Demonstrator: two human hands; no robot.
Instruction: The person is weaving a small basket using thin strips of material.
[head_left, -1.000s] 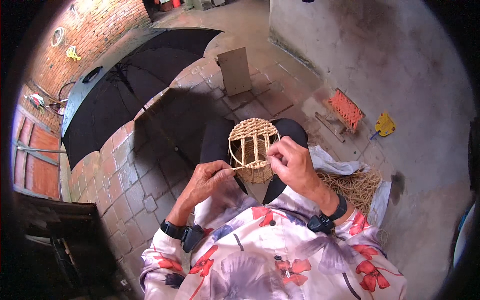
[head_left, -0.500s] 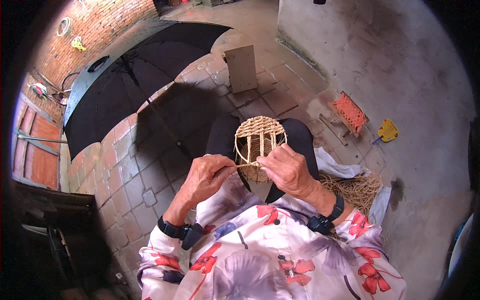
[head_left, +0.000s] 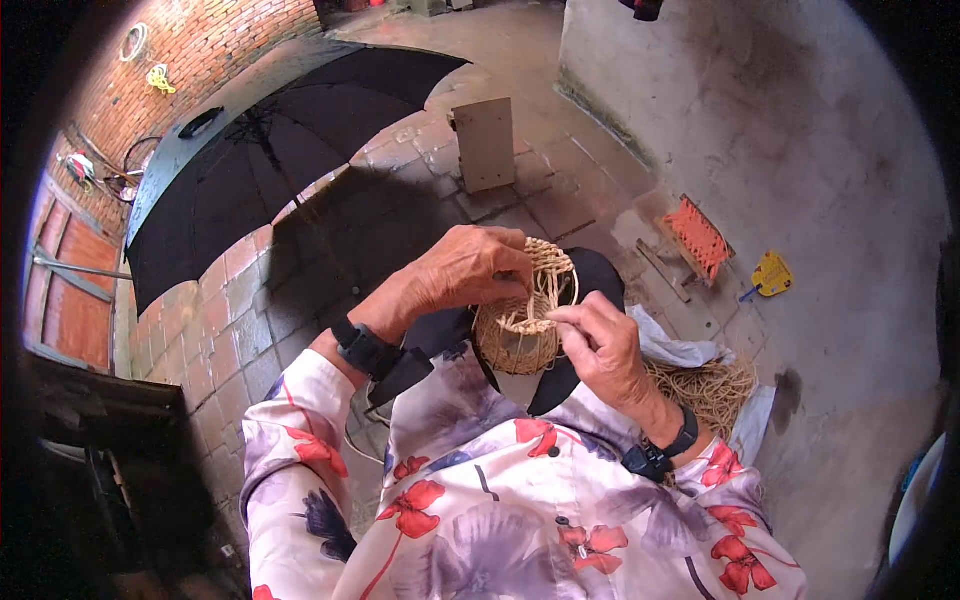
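A small basket of tan twisted cord [head_left: 512, 345] sits between my knees, its round woven end [head_left: 549, 262] uppermost and bare upright ribs across an opening. My right hand [head_left: 605, 355] pinches the edge of the near woven band between thumb and forefinger. Over the basket's upper left side, my left hand [head_left: 470, 268] has its fingers curled closed beside the ribs. A cord strand shows at its fingertips; the back of the hand hides part of the woven end.
A pile of loose cord [head_left: 705, 395] lies on white sheeting [head_left: 665, 340] to my right. Beyond it are a low stool with an orange woven seat [head_left: 697, 238] and a yellow fan-shaped thing [head_left: 772, 274]. A large black umbrella [head_left: 300, 140] stands open at left, near an upright board [head_left: 485, 145].
My left hand has moved up and right, from the basket's near left edge to over its upper left side. My right hand has shifted slightly right; the basket has tilted.
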